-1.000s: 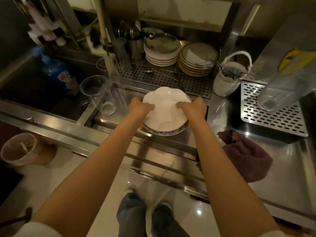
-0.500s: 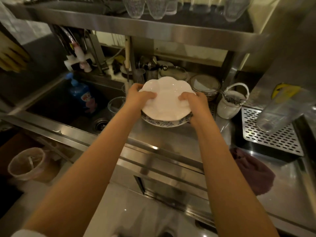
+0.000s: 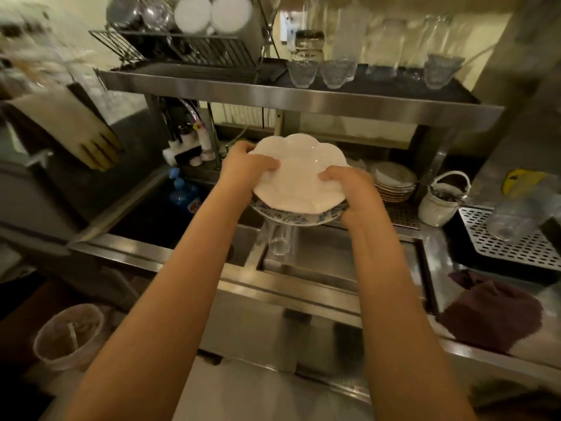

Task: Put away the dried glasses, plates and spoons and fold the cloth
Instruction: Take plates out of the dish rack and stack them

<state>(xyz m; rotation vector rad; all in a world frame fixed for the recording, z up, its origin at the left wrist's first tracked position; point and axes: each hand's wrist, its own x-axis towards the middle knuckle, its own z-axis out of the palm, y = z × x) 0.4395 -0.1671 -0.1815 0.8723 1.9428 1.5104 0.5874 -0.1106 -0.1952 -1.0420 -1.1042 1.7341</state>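
Note:
Both my hands hold a stack of plates in the air above the sink: a white scalloped plate (image 3: 299, 174) on top of a blue-patterned plate (image 3: 291, 219). My left hand (image 3: 246, 168) grips the stack's left edge, thumb on top. My right hand (image 3: 353, 186) grips its right edge. A clear glass (image 3: 279, 240) stands on the drain area below the plates. The dark purple cloth (image 3: 488, 314) lies crumpled on the counter at the right. A white caddy (image 3: 440, 205) with cutlery stands by the stacked plates (image 3: 394, 183) at the back.
A steel shelf (image 3: 303, 98) overhead carries several glasses (image 3: 332, 72) and a dish rack (image 3: 182, 50) with white plates. A perforated drain tray (image 3: 516, 250) with a clear jug is at the right. The sink basin holds a blue bottle (image 3: 182, 192). A bin (image 3: 69, 335) stands on the floor at left.
Both hands have lifted the plate stack from the counter up and away from me. My view has tilted upward, so the overhead shelf and dish rack now show.

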